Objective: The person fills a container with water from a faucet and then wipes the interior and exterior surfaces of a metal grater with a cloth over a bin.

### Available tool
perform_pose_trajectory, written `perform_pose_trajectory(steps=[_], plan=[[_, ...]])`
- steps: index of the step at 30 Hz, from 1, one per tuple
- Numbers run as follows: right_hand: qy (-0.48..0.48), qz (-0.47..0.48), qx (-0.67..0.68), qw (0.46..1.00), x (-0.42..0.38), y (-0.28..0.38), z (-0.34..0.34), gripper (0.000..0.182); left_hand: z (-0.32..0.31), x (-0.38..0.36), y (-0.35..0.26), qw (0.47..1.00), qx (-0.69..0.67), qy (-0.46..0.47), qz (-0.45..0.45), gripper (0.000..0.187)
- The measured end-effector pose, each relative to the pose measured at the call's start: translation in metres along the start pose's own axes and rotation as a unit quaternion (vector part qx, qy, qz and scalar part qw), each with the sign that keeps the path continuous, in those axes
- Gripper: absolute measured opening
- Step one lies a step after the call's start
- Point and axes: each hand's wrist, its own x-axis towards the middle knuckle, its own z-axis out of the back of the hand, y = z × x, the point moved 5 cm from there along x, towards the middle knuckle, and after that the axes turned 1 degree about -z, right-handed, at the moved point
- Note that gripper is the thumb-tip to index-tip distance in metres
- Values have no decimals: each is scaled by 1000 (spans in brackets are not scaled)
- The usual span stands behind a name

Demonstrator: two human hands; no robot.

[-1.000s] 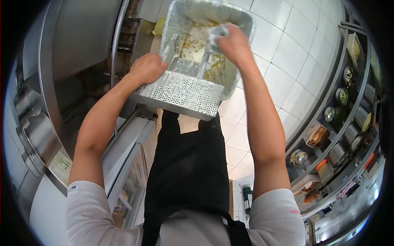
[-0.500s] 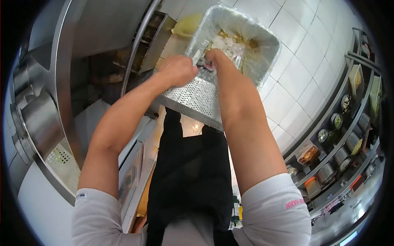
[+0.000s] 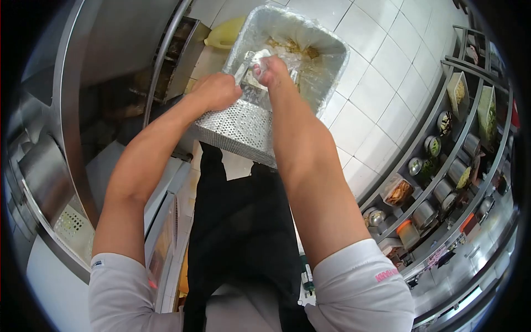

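My left hand [image 3: 218,92] is closed on the upper rim of a perforated metal basket [image 3: 238,126], which is tipped towards a lined bin [image 3: 331,55]. A clear plastic liner covers the bin's inside, with brown and yellowish food scraps [image 3: 301,50] on it. My right hand [image 3: 273,72] reaches over the basket's far side. Its fingers are curled round a crumpled white wad [image 3: 261,56], perhaps paper or cloth. Part of the basket's opening is hidden behind my right hand and forearm.
A yellow plastic container [image 3: 225,33] lies on the tiled floor [image 3: 381,66] beside the bin. Steel equipment with a curved rail [image 3: 160,61] stands at the left. On the right, a counter holds food pans and several metal pots [image 3: 425,213].
My right hand has lifted out from inside the basket, and the white wad now shows in its fingers. My left hand keeps its grip. The whole view has shifted slightly.
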Motion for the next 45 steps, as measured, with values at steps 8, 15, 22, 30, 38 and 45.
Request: perform_pose_trajectory(steps=[8,15,22,30,38,45], plan=[[15,41,-54,998,-3,-12,-10,24,-5,3,3,1000,3,-14,-1,43],[-44,146,127,980,3,-22,5,27,-2,2,-6,1000,-1,-27,-13,42],[-216,218,58,950,-17,4,10,32,-6,2,3,999,-12,-37,-3,42],[50,77,201,975,-14,-26,-23,22,-14,1,3,999,-18,-41,-7,41],[-37,180,229,956,-2,-36,-20,34,-10,1,1,1000,1,-14,-7,39],[-195,371,56,906,-42,2,-21,32,-11,-5,0,998,-26,-48,-27,42]])
